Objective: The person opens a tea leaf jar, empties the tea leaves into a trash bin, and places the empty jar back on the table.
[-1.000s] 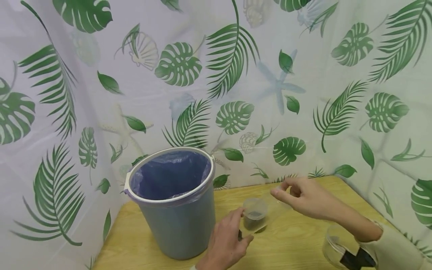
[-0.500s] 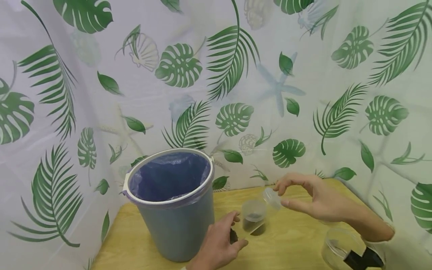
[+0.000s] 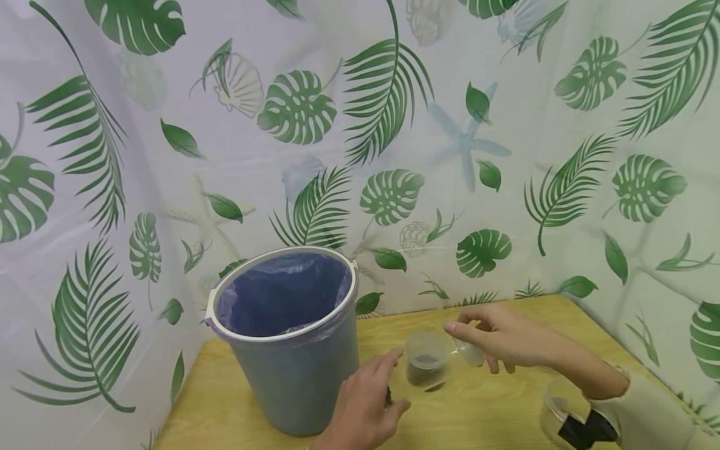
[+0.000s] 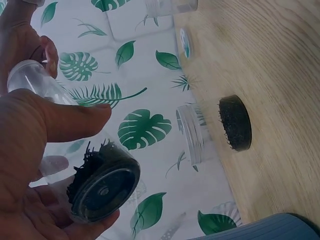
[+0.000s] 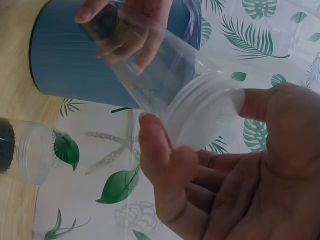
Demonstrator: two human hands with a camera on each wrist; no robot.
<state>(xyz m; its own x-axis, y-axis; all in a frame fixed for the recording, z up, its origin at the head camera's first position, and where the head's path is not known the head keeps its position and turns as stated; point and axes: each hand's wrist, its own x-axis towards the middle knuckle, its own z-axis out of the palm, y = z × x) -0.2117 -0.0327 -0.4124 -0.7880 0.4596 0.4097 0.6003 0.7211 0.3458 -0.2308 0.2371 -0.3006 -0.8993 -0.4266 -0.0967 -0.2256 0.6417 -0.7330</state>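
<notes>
My left hand (image 3: pixel 365 400) grips a clear plastic jar (image 4: pixel 107 145) near its base, fingers and thumb around it. The jar lies tilted on its side in the air, with dark, bristly strands (image 4: pixel 90 167) gathered at the bottom end. My right hand (image 3: pixel 506 337) is at the other end, thumb and fingers pinching the clear ribbed lid (image 5: pixel 192 112) at the jar's mouth. Behind the held jar, a second clear jar (image 3: pixel 425 344) with dark contents (image 4: pixel 236 123) stands upright on the wooden table (image 3: pixel 484 412).
A blue bin (image 3: pixel 304 387) with a purple liner stands left of the hands. A clear container (image 3: pixel 554 406) sits by the right sleeve. A small disc (image 4: pixel 185 43) lies on the table in the left wrist view. Leaf-printed sheeting (image 3: pixel 388 125) rises behind the table.
My right hand's fingers spread around the lid half a second ago, and now they are curled closer with the hand turned. The left hand stays nearly still, holding the jar.
</notes>
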